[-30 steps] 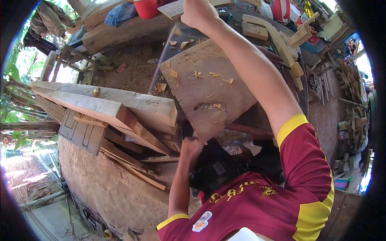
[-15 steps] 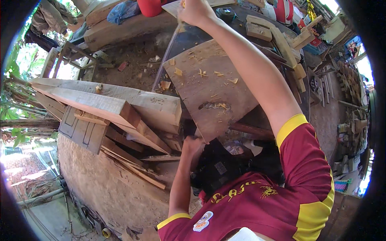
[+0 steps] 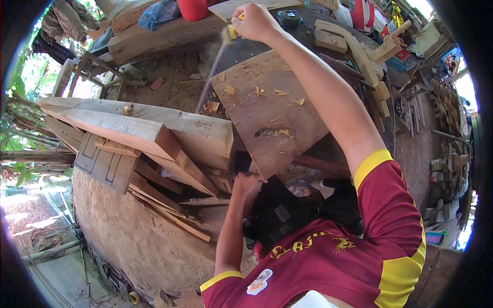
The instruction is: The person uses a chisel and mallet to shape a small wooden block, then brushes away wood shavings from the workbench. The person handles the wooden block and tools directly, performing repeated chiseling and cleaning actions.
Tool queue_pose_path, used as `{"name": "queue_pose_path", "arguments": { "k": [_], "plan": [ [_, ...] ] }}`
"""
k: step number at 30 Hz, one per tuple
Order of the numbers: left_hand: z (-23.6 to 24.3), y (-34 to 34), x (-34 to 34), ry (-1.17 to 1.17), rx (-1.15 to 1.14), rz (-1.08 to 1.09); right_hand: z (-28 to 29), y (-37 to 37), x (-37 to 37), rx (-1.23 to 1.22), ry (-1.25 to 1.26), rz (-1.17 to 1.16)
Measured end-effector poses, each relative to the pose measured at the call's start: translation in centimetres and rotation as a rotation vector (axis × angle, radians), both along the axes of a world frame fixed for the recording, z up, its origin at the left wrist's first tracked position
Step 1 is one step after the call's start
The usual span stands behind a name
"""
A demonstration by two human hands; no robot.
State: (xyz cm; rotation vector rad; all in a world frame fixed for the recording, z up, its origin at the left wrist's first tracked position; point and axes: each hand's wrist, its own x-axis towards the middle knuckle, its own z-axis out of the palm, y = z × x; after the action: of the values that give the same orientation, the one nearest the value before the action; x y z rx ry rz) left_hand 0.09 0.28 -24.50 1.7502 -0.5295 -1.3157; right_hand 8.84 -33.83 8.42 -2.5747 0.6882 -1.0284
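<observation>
My right hand (image 3: 255,23) is closed on a yellow-handled brush (image 3: 231,33) at the far end of the dark worktable (image 3: 223,61), beside a tape measure (image 3: 289,20). Below it lies a plywood board (image 3: 272,105) scattered with wood shavings, with a dark irregular hollow near its lower part. My left hand (image 3: 249,184) grips the board's near corner. Left of the board, long timbers (image 3: 200,143) rest at an angle, their ends close to it.
Wood blocks (image 3: 330,38) and offcuts crowd the table's right side. A red container (image 3: 191,7) and a blue bag (image 3: 154,18) sit at the back. A wooden frame (image 3: 90,77) stands at upper left; stacked scrap wood (image 3: 444,118) lines the right.
My right hand has moved slightly down toward me, and more of the yellow brush shows beside it. My left hand has stayed at the board's near corner.
</observation>
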Motion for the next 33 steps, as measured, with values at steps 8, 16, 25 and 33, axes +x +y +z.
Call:
{"name": "queue_pose_path", "arguments": {
  "k": [8,16,25,33],
  "plan": [
    [3.2,-0.2,0.3,-0.044,-0.007,-0.138,1.0,2.7,-5.5,-0.099,0.075,-0.250],
    [6.4,-0.6,-0.1,-0.159,0.172,-0.094,-0.9,4.1,-4.4,0.366,0.037,0.301],
    [3.1,0.5,1.0,-0.159,0.050,-0.218,-4.4,7.4,-12.3,0.075,0.120,-0.020],
    [-3.6,2.4,3.9,-0.009,-0.123,-0.132,-5.8,11.7,-13.9,-0.192,0.444,-0.244]
  ]
}}
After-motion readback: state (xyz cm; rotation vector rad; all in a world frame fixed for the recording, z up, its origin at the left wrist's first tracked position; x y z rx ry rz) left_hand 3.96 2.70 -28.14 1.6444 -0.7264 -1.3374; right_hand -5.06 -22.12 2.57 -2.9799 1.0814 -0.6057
